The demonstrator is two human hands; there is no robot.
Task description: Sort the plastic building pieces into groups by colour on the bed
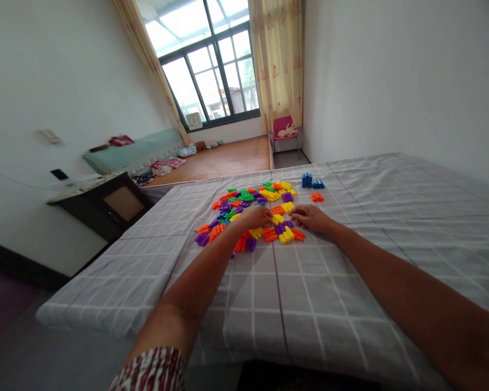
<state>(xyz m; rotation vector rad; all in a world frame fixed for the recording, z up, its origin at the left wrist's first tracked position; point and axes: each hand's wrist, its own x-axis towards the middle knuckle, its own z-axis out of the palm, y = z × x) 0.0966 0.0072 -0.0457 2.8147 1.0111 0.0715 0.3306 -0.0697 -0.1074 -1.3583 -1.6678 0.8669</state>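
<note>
Colourful plastic building blocks lie in a loose heap (244, 195) on a grey checked cloth. My left hand (257, 216) reaches over the heap's right side, its fingers pinched at the end of a yellow block (277, 219). Opposite it, my right hand (309, 216) is curled, thumb and fingers drawn together beside a purple block (288, 224); whatever lies between those fingertips is too small to make out. Just below both hands are a yellow block (286, 235) and orange blocks (270, 234). An orange and yellow row (282, 209) lies behind the fingertips.
Blue blocks (307, 180) and a small orange group (317, 197) sit apart at the right of the heap. The checked cloth (309, 304) covers the surface to its front edge. Beyond are a low bed (232, 157), a dark cabinet (118, 206) and a pink chair (283, 126).
</note>
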